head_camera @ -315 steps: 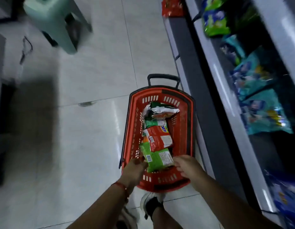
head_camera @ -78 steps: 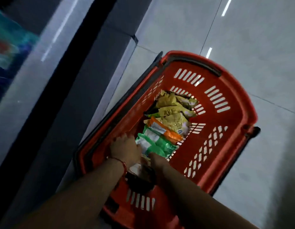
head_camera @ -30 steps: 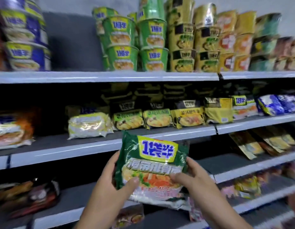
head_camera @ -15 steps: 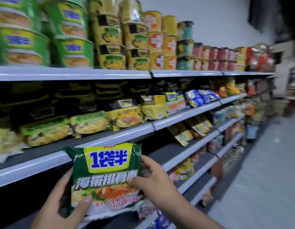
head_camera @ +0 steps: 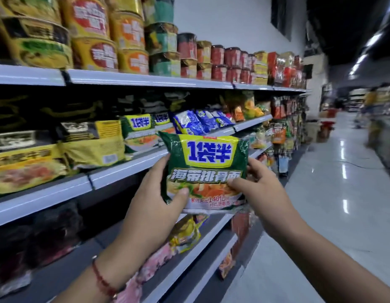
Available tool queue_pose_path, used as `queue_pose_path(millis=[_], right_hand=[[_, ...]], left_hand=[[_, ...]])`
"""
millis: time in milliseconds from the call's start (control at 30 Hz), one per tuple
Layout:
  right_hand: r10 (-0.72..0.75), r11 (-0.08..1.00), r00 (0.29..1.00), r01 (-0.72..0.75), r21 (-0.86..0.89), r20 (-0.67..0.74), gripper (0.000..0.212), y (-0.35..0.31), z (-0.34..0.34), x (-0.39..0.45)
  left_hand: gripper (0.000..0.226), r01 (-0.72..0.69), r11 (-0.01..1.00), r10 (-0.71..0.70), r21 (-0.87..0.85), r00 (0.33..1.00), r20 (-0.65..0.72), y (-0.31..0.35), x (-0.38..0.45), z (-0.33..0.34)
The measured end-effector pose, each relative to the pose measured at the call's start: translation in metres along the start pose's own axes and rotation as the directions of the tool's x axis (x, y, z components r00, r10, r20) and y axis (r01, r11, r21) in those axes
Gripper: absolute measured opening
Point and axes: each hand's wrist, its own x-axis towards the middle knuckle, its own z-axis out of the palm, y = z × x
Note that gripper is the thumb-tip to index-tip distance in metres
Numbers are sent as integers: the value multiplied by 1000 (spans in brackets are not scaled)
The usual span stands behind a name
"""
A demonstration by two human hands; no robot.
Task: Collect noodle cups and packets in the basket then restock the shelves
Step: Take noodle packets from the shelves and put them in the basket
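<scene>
Green noodle packet (head_camera: pixel 203 171) pinched between left hand (head_camera: pixel 153 200) and right hand (head_camera: pixel 260 191), seemingly just below matching shelf packets (head_camera: pixel 138 132).

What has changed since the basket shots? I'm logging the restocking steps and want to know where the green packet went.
The green noodle packet was lifted out of the red basket and now is held up in front of the shelves, near matching green packets. The view has swung rightward along the aisle. Unchanged over the last second: left hand and right hand keep their grip on it.
</scene>
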Motion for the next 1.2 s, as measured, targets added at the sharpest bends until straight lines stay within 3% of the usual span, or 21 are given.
queue_pose_path(millis=[133,233,367,533,700,833,900,967,1000,1100,1200], right_hand=[[-49,998,997,47,36,60,45,23,-38,83],[-93,995,991,89,46,99,37,34,-38,144],[-145,989,968,140,39,205,29,48,6,223],[-144,986,929,163,-29,340,24,52,97,307],[-39,987,870,109,-116,492,24,74,175,355],[22,990,837,59,-130,547,20,98,190,368],[20,993,814,50,-103,581,21,111,185,374],[20,992,782,63,-111,623,33,120,182,378],[20,992,773,65,-111,634,42,125,182,381],[-15,998,749,54,-38,662,38,130,180,386],[-22,999,769,-3,38,639,65,126,171,385]], left_hand=[[67,19,999,-17,30,998,-67,8,71,66],[73,27,992,-11,127,993,-120,9,120,79],[72,75,932,12,355,971,-237,-9,177,56],[75,260,825,-47,501,916,-397,-58,227,16],[74,399,656,-76,641,879,-470,-118,259,-4],[69,382,410,-9,828,910,-415,-139,270,0],[63,397,352,-45,848,912,-408,-138,268,4],[63,428,356,-108,831,902,-418,-137,263,5],[67,436,365,-118,823,898,-424,-138,261,5],[81,460,366,-138,809,886,-442,-137,255,6],[94,519,371,-168,770,853,-494,-127,248,10]])
